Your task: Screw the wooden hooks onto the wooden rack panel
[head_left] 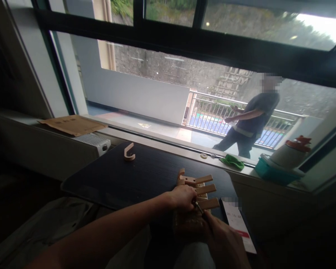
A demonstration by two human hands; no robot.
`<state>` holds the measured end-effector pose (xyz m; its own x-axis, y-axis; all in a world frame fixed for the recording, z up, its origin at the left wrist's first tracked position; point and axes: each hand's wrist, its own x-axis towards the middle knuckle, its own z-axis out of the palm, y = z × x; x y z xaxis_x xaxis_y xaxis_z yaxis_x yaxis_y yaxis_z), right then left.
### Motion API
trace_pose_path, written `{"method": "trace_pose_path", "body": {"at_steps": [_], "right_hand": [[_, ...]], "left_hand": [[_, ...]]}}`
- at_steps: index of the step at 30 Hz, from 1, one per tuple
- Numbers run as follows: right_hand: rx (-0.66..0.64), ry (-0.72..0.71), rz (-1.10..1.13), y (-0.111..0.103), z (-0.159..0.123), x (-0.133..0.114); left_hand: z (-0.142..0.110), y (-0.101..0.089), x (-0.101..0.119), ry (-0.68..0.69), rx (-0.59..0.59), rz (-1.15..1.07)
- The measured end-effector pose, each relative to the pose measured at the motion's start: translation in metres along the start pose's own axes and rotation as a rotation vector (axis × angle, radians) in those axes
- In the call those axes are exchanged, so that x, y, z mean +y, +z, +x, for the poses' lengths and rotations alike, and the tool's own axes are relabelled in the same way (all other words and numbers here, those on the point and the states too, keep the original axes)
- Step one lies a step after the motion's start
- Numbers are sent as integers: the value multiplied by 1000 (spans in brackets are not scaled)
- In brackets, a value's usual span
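My left hand (pixel 183 197) is closed, pressed down among several wooden pieces near the desk's right end. What its fingers pinch is hidden. One piece is a wooden hook (pixel 181 173) with a curled end, just beyond the hand. Flat wooden strips (pixel 206 189) stick out to the right. Under them is a block (pixel 189 224) that looks wrapped in clear film, mostly in shadow. A screwdriver (pixel 200 210) is gripped in my right hand (pixel 222 237), its thin shaft pointing up-left to my left fingertips. Farther off, a loose wooden hook (pixel 129 153) lies on the dark desk (pixel 106 179).
A phone (pixel 239 226) showing a timer lies right of the block. On the windowsill are a green cloth (pixel 232 161), a tape roll (pixel 204 155) and a teal container (pixel 274 170). Cardboard (pixel 72 124) lies at left. Beyond the window, a person (pixel 252 116) walks past a railing.
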<state>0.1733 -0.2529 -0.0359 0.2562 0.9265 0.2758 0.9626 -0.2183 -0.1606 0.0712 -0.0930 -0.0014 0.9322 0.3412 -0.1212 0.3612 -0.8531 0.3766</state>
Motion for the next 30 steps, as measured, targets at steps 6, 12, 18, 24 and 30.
{"method": "trace_pose_path", "body": {"at_steps": [6, 12, 18, 24, 30], "right_hand": [[71, 11, 70, 22, -11, 0], [81, 40, 110, 32, -14, 0], [124, 44, 138, 37, -17, -1], [171, 61, 134, 41, -18, 0], [133, 68, 180, 42, -18, 1]], "left_hand": [[-2, -1, 1, 3, 11, -27], [-3, -2, 0, 45, 51, -53], [-3, -1, 0, 37, 15, -64], [-2, 1, -1, 50, 18, -73], [-2, -1, 1, -9, 5, -69]]}}
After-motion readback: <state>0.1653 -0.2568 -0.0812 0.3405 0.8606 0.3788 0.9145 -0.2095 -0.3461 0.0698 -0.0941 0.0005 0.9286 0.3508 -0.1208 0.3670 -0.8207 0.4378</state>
